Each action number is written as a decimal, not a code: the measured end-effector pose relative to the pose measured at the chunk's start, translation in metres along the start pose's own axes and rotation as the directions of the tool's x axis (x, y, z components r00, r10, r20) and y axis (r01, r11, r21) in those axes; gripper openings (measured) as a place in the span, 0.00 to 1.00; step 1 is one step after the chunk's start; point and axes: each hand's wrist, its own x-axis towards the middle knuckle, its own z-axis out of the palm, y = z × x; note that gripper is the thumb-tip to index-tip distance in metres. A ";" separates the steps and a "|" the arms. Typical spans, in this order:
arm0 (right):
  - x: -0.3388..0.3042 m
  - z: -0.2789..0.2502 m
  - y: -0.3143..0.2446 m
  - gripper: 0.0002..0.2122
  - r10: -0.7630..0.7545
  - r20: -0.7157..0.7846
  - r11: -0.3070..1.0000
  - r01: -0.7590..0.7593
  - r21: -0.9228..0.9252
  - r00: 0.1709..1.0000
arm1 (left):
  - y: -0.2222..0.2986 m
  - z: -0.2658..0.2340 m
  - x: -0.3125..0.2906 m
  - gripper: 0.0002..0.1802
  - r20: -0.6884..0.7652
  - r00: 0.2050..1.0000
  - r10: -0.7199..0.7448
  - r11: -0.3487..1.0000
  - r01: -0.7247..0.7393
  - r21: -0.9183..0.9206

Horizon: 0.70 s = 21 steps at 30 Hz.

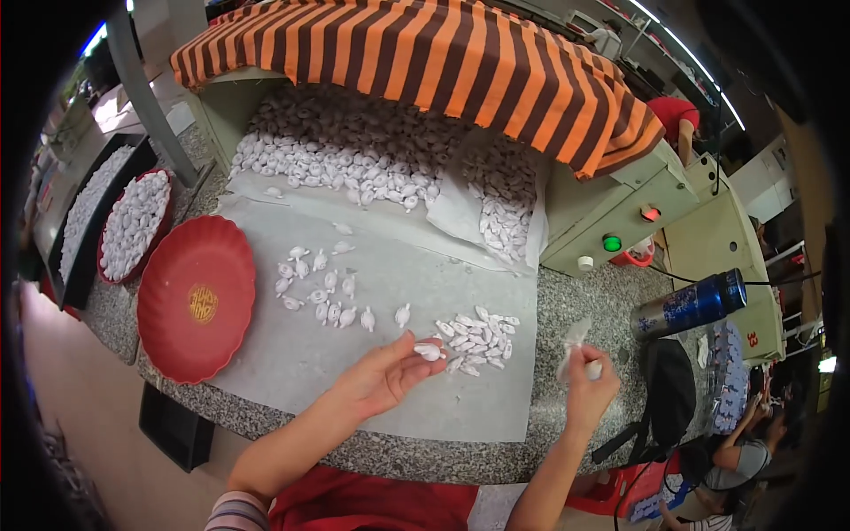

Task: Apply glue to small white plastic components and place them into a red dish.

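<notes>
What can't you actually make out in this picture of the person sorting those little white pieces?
Head view only:
- What the right hand grips: a white scrap, blurred and mostly covered by the fingers.
- How far the white pile reaches back: hidden under the striped cloth.
- The shape of the white piece at the left hand: too small.

Empty tray (197, 301) sits left of the paper sheet (354, 389), small pieces (475, 339) on it, big heap (354, 150) behind, flask (689, 306) off right.
</notes>
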 end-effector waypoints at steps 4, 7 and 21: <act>-0.052 0.049 -0.072 0.05 -0.224 0.365 0.930 0.086 0.359 0.904 | 0.003 0.000 -0.006 0.24 0.029 0.997 0.074 0.997 -0.074 -0.005; -0.069 0.071 -0.091 0.09 -0.312 0.422 0.904 0.129 0.408 0.851 | -0.004 -0.005 -0.005 0.20 -0.017 0.986 0.167 0.986 -0.166 0.018; -0.089 0.066 -0.102 0.07 -0.177 0.364 0.885 -0.014 0.466 0.914 | -0.003 0.021 -0.013 0.21 -0.070 0.873 0.483 0.862 -0.459 0.216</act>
